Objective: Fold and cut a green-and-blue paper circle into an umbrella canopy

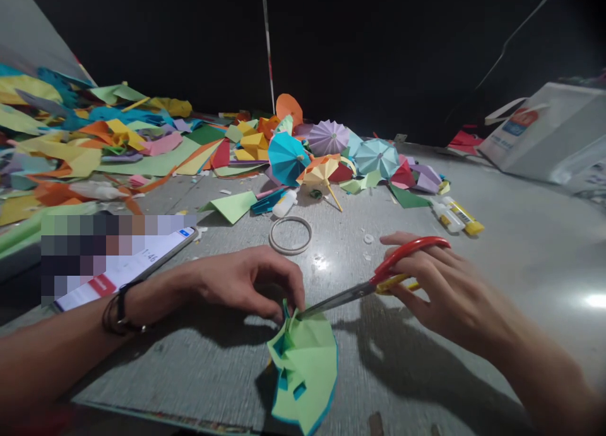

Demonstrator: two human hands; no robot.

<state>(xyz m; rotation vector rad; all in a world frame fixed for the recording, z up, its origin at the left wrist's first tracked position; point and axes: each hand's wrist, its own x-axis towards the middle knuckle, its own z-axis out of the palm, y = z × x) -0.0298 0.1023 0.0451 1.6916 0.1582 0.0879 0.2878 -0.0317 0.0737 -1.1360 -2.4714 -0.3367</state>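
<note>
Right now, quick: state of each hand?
Left hand: closed, pinching the folded green paper umbrella canopy.
Right hand: holding red-handled scissors, blades at the paper.

Head camera faces forward and down, close above left hand (243, 283), right hand (454, 291).

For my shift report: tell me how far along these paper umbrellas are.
Done: several look finished, including the blue umbrella and purple umbrella. In hand: the left hand pinches a folded green paper piece, while the right hand holds red-handled scissors with the blades at it. Left: a big heap of coloured paper lies to the left, not yet made into umbrellas.
</note>
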